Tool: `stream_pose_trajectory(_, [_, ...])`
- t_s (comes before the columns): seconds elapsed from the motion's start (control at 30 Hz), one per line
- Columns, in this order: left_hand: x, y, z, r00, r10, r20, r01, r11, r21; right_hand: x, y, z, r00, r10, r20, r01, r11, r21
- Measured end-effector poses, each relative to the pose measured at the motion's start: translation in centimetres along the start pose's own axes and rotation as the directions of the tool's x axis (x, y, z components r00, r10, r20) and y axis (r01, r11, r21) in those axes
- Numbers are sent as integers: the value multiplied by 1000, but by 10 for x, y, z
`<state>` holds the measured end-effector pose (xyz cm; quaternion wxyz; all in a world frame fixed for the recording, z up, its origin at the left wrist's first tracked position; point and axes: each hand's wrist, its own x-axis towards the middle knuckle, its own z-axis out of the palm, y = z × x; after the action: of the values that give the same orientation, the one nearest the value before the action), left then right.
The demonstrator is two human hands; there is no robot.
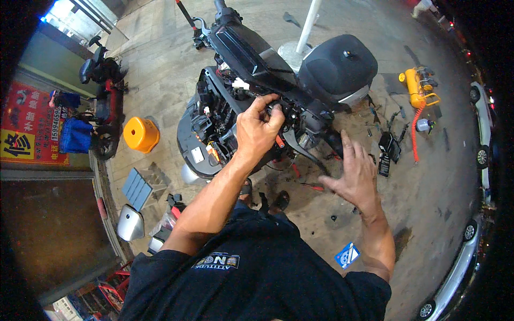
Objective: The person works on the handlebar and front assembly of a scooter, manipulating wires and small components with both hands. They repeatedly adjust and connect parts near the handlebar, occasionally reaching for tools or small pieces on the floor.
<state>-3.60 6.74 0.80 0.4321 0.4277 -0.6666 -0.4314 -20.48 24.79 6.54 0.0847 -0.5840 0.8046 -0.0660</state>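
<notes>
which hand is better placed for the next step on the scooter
Probably the left: the left hand is at dark parts of the scooter, thumb and forefinger close together. The right hand is open, fingers spread near the dark lever, farther from those parts.

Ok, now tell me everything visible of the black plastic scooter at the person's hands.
The black, plastic-looking scooter stands partly dismantled on pale paving, its open bodywork baring dark wiring and a small white block. A glossy black panel spans its upper part; a dark curved lever juts out. The left hand touches its middle; whether the right hand touches is unclear.
</notes>
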Motion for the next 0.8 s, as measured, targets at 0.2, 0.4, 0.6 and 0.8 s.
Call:
stream_pose_trajectory(0.2, [0,5,-2,1000,8,13,-8,1000,3,-1,-18,5,998,27,-57,-32,994,-103])
stream_pose_trajectory(0.4, [-1,9,-5,1000,-27,12,27,1000,8,12,6,-2,1000,3,11,-3,1000,23])
stream_pose_trajectory(0.6, [-2,9,-6,998,-48,34,47,998,32,2,-15,1,999,-21,-42,14,989,-148])
stream_pose_trajectory(0.8, [-5,14,-12,996,-49,69,45,997,58,6,-12,2,999,15,-39,-19,994,-112])
